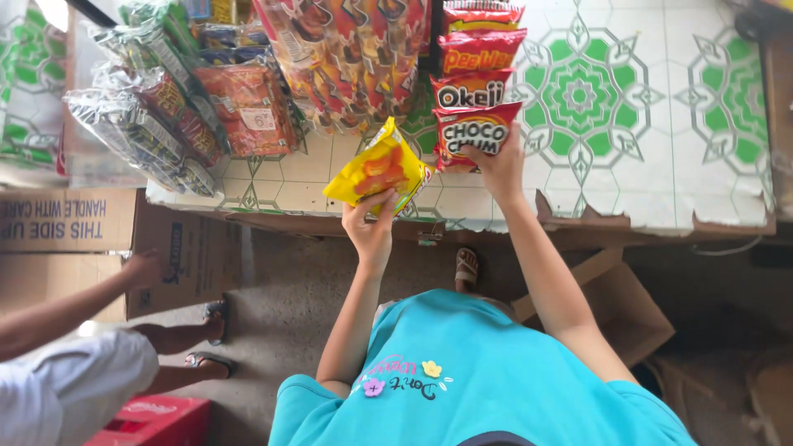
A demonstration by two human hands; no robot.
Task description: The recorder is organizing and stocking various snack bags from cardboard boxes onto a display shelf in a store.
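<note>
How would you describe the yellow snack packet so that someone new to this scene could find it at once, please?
Start at the wall of green-patterned tiles, where strips of snack packets hang. Below the hanging red packets that the right hand touches, the left hand holds the yellow packet. It is the only bright yellow one, held loose and tilted, not hanging in a strip.

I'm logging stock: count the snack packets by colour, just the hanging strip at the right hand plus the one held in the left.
Red packets: 4
Yellow packet: 1
Total: 5
</note>
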